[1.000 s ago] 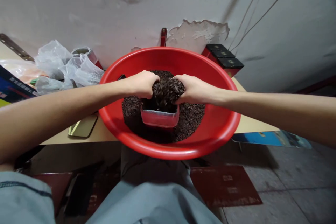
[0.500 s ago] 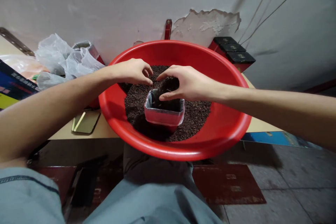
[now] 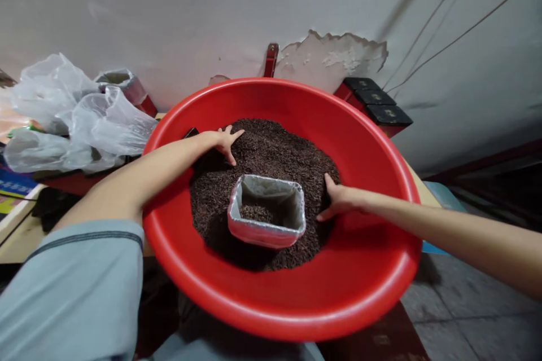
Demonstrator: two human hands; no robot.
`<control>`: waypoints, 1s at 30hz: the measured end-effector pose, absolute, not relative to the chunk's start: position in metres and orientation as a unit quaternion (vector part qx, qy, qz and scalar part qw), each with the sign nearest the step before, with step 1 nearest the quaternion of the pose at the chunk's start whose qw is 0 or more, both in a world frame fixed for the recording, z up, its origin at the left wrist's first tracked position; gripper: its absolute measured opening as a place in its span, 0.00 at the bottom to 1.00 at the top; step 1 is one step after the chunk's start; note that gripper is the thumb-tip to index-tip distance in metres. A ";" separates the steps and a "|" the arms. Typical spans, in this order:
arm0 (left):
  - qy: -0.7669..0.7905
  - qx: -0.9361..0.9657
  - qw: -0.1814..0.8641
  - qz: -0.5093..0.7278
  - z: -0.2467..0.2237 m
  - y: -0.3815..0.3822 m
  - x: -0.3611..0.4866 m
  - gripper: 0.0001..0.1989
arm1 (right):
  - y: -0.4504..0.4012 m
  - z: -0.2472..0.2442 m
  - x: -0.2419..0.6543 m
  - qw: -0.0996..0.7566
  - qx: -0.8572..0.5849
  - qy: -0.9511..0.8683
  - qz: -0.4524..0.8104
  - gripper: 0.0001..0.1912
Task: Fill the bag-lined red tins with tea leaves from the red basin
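A wide red basin (image 3: 271,318) holds a heap of dark dry shreds that look like loose tea (image 3: 279,144). In the heap stands a small red box lined with a silvery bag (image 3: 266,237), its top open and some tea at the bottom. My left hand (image 3: 227,142) is behind and left of the box, fingers spread on the tea. To the right of the box, my right hand (image 3: 339,197) touches the heap's edge with thumb and forefinger apart; its other fingers are hidden. Neither hand visibly grips anything.
On the left lie crumpled clear plastic bags (image 3: 112,121), with another lined red box (image 3: 127,87) behind them. Red boxes with black tops (image 3: 376,101) stand at the back right by the peeling wall. A dark object (image 3: 191,133) sits at the basin's left rim.
Both hands have left the space above the lined box. The left has moved down onto the tea, the right outward to the right. The view has come closer to the basin.
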State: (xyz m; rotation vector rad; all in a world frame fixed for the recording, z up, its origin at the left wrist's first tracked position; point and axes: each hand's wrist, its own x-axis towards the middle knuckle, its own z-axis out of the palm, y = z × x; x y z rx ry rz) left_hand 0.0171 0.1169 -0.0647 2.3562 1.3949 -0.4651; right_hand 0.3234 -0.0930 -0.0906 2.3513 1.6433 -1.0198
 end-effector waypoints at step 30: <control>0.359 0.857 0.368 0.033 -0.098 0.089 0.064 0.57 | -0.033 -0.146 0.303 -0.263 0.698 0.588 -0.314 0.63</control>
